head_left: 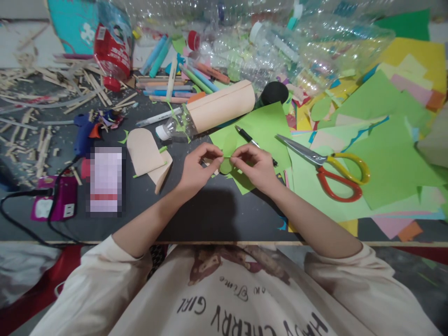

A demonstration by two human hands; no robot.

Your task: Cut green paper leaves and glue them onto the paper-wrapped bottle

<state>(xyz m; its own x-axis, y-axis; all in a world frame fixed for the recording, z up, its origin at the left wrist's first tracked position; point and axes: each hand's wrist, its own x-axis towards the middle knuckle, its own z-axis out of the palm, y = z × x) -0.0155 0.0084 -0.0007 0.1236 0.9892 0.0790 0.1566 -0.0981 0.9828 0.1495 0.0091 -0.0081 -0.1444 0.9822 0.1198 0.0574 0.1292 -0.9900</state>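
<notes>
My left hand [199, 167] and my right hand [255, 167] meet over the dark table [210, 214], both pinching a small green paper cutout [227, 158] between fingertips. A green paper sheet [261, 128] lies just behind the hands with a black pen [247, 136] on it. Scissors with red and yellow handles [329, 170] rest on green paper to the right. A plastic bottle wrapped in peach paper [213, 111] lies on its side behind my hands. Peach paper cutouts [147, 154] sit to the left.
Coloured paper sheets [385, 116] cover the right side. Clear plastic bottles [280, 42] and markers [175, 79] pile up at the back. A blue glue gun [82, 133], wooden sticks [31, 116], a power strip [58, 205] with black cable lie at the left.
</notes>
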